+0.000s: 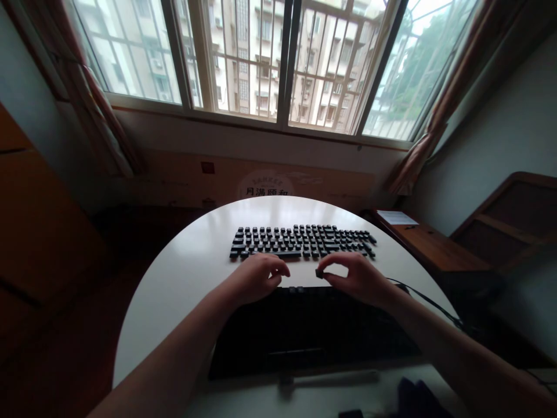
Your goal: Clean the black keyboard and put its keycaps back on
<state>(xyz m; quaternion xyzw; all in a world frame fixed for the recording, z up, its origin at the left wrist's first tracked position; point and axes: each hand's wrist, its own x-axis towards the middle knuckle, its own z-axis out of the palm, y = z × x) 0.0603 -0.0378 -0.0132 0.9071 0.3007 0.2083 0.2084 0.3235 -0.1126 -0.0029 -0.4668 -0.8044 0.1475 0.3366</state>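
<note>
Between the thumb and index finger of my right hand [357, 276], I pinch a small black keycap [319, 273]. My left hand [261, 276] hovers over the far left edge of a black keyboard [317, 331], its fingers loosely curled, thumb and index slightly apart, nothing visible in them. A few keycaps [296, 289] sit on the keyboard's far edge, between my hands. Beyond both hands, many loose black keycaps [278, 238] lie in rows like a keyboard layout on the white table [174, 290]. The dark keyboard surface shows little detail.
A black cable [435, 305] runs off the table's right side. Near me lie a blurred long thin tool [335, 378] and a dark blue item [415, 397]. A wooden side table [435, 247] with a paper [397, 217] stands at right. Barred windows [282, 64] are ahead.
</note>
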